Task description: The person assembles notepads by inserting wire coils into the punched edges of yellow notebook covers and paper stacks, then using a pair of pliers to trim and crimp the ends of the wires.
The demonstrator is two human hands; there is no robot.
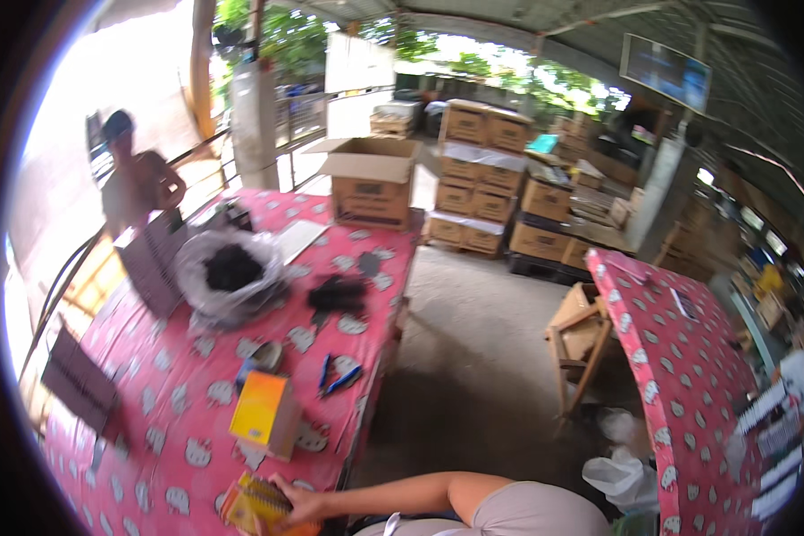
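Note:
At the lower edge, my right hand (304, 505) is closed on the side of a small yellow-and-orange printed box (257, 503) with dark marks along its top. Its lower part runs out of the picture. I cannot make out my left hand. Just beyond stands a larger yellow-and-orange box (264, 414) on the pink patterned tablecloth (196, 451). Behind that box is a roll of tape (267, 357). Blue-handled pliers or cutters (339, 375) lie to its right.
Farther along sit a clear plastic bag of black items (232, 268), a dark bundle (337, 295) and an open carton (372, 183). Purple-grey boxes (80, 380) line the left edge. A person (138, 179) is at the far left. Another pink-covered table (679, 384) stands right; stacked cartons (478, 179) are behind.

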